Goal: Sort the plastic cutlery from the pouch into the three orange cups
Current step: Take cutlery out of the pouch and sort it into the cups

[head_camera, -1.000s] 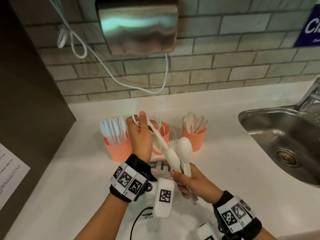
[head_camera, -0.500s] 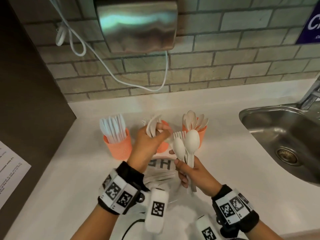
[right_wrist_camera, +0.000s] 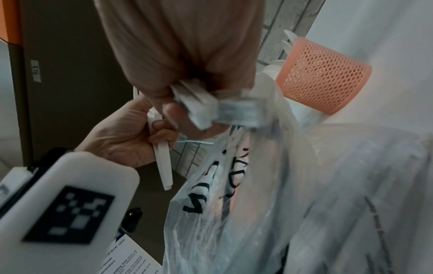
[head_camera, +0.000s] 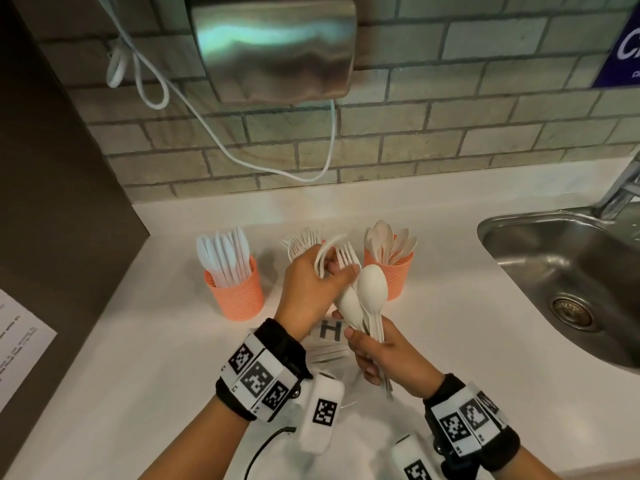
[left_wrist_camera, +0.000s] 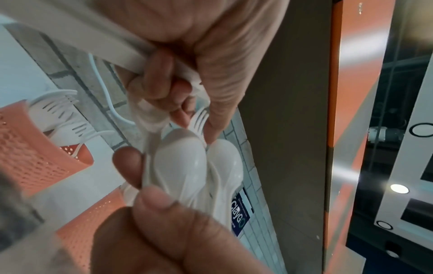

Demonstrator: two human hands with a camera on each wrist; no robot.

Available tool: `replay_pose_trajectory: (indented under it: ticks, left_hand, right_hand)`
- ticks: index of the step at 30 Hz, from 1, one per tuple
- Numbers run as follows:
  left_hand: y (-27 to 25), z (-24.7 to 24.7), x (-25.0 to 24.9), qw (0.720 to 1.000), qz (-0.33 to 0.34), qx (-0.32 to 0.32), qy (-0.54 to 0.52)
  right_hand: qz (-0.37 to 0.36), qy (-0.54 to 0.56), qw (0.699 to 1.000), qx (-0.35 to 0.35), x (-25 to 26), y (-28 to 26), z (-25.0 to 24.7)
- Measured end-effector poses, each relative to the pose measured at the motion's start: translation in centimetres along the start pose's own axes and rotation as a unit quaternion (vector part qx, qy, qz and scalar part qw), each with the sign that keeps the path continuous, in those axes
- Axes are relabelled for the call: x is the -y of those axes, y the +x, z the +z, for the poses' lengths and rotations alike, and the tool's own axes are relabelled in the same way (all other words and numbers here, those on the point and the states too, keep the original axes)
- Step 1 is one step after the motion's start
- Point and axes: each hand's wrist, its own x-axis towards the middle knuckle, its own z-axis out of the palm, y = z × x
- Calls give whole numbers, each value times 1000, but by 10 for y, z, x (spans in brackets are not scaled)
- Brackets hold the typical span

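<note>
Right hand (head_camera: 384, 351): clamping the handles of a mixed bunch, spoons (head_camera: 370, 289) and a fork (head_camera: 347, 255) fanning upward.
Left hand (head_camera: 311, 289): curling round white handles already drawn out, fingertips reaching into the bunch at the fork.
Pouch (right_wrist_camera: 246, 185): lying on the counter's near edge, under both hands.
Orange cups (head_camera: 239, 296): standing behind, toward the counter's back edge.
Handling: pieces are looking light, stiff, slick; pinching one handle low is probably working best.

Head view looks down from above my counter (head_camera: 173, 358), facing the brick wall (head_camera: 450, 140), taking in both my hands at middle range. Left wrist view sits very close under my left hand (left_wrist_camera: 211, 46), facing outward past its fingers. Right wrist view, equally close, faces along my right hand (right_wrist_camera: 182, 46). All three share the spoon cup (head_camera: 391, 275) (right_wrist_camera: 323, 77).
</note>
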Motion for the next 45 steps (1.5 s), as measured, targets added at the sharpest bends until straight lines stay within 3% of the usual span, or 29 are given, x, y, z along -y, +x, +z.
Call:
replay_pose_trajectory:
  ticks: [4, 8, 13, 15, 17, 20, 22, 28, 33, 45]
  left_hand:
    - [2, 1, 1, 1000, 0, 1, 15]
    - [17, -8, -12, 995, 9, -62, -82]
    - [31, -31, -27, 963, 19, -182, -197]
    - [31, -36, -29, 957, 7, -202, -209]
    - [26, -36, -26, 966, -28, -154, -206]
    - [7, -26, -16, 986, -90, -12, -141]
    - [-8, -14, -12, 990, -97, 39, -99]
    - [-17, 8, -1, 997, -41, -15, -67]
    - [-14, 9, -7, 993, -77, 26, -88]
    - [2, 15, -10, 990, -75, -20, -118]
  right_hand:
    - [6, 1, 1000, -1, -2, -1, 1]
    - [13, 0, 1000, 0, -2, -1, 0]
    - [14, 11, 1000, -16, -5, -4, -3]
    - [10, 24, 999, -27, -4, -4, -5]
    - [6, 33, 999, -37, -2, -3, -7]
    - [-5, 40, 998, -43, -2, -1, -9]
    - [-17, 40, 998, -41, -1, -1, -9]
    - [-53, -16, 998, -41, -1, -2, -6]
    - [-37, -25, 998, -37, -4, -7, -6]
    - [-55, -30, 995, -76, 3, -3, -5]
